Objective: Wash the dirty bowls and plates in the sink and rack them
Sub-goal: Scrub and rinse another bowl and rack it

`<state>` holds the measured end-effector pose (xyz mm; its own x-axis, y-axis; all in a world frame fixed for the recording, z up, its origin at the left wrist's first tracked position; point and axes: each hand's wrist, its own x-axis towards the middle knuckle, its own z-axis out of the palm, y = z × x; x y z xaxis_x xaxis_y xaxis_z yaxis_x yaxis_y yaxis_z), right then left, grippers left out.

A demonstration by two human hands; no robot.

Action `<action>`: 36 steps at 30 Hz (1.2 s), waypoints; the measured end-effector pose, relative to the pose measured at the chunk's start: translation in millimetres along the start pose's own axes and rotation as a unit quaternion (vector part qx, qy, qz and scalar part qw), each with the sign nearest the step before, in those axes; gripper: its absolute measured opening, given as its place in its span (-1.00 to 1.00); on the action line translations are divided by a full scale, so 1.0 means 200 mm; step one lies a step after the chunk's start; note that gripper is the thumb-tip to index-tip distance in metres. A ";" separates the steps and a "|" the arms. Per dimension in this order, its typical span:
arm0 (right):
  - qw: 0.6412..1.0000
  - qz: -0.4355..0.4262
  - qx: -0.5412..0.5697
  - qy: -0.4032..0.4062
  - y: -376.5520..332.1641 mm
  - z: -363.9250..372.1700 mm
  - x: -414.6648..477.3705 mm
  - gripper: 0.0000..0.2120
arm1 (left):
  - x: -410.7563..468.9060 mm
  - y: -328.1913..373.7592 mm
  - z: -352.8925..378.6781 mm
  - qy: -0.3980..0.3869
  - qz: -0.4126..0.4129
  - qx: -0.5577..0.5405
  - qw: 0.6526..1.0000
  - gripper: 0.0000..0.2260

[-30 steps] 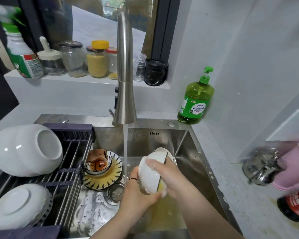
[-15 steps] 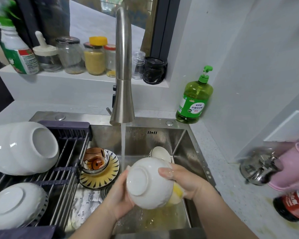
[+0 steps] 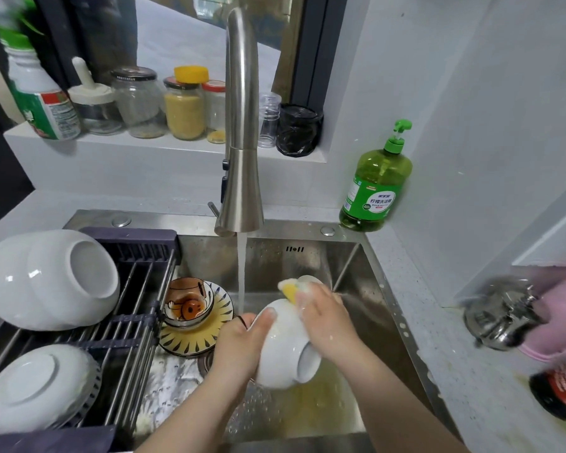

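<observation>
Progress looks to be about halfway. Two washed pieces already sit on the rack (image 3: 131, 243) that spans the left side of the sink (image 3: 307, 256): a big bowl (image 3: 46, 279) tipped on its side at the rack's far end, and a small bowl (image 3: 33, 384) upside down at its near end.

The piece in hand is a white bowl (image 3: 276, 358), held over the middle of the sink, just beside the stream of water (image 3: 241, 273) that falls from the tap (image 3: 242, 142), with its foot turned toward the person. The left hand (image 3: 239, 348) grasps it, thumb on the outer wall, the other fingers mostly hidden behind it. The right hand (image 3: 327, 325) clutches a yellow sponge (image 3: 289, 290) and presses on the bowl's outside, which carries foam. I judge this bowl mid-scrub, with rinsing and racking yet to come.

Left to do, as far as shows: a brown patterned bowl (image 3: 187, 305) rests on a striped plate (image 3: 193, 341) at the left edge of the sink floor, just beside the rack, both probably unwashed. A sliver of another white dish (image 3: 309, 278) peeps out behind the right hand near the back wall; I cannot tell whether it is clean.
</observation>
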<state>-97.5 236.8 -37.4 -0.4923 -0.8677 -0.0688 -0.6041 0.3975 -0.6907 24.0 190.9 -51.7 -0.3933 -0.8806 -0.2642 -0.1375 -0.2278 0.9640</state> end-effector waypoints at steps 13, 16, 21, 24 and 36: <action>0.996 -0.041 -0.062 0.055 0.04 0.03 -0.02 -0.62 | -0.01 0.01 0.03 0.057 -0.026 -0.063 0.996 -0.60; 0.930 -0.221 -0.220 0.193 -0.09 0.07 -0.13 -0.65 | 0.01 0.03 0.05 0.061 -0.054 -0.098 0.992 -0.68; 0.893 -0.200 -0.275 0.295 -0.07 0.13 -0.13 -0.65 | 0.00 0.01 0.12 0.059 -0.142 -0.200 0.968 -0.73; 0.840 -0.297 -0.321 0.320 -0.03 0.19 -0.19 -0.68 | 0.04 0.01 0.13 0.052 -0.188 -0.269 0.943 -0.75; 0.901 -0.014 0.134 0.413 0.09 0.29 -0.20 -0.58 | 0.09 0.02 0.14 0.071 -0.238 -0.378 0.892 -0.75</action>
<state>-52.5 260.2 -88.2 -0.8448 -0.3146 0.4328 -0.5041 0.1968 -0.8409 -9.8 185.3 -54.4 -0.3268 -0.6403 -0.6951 0.4160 -0.7579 0.5025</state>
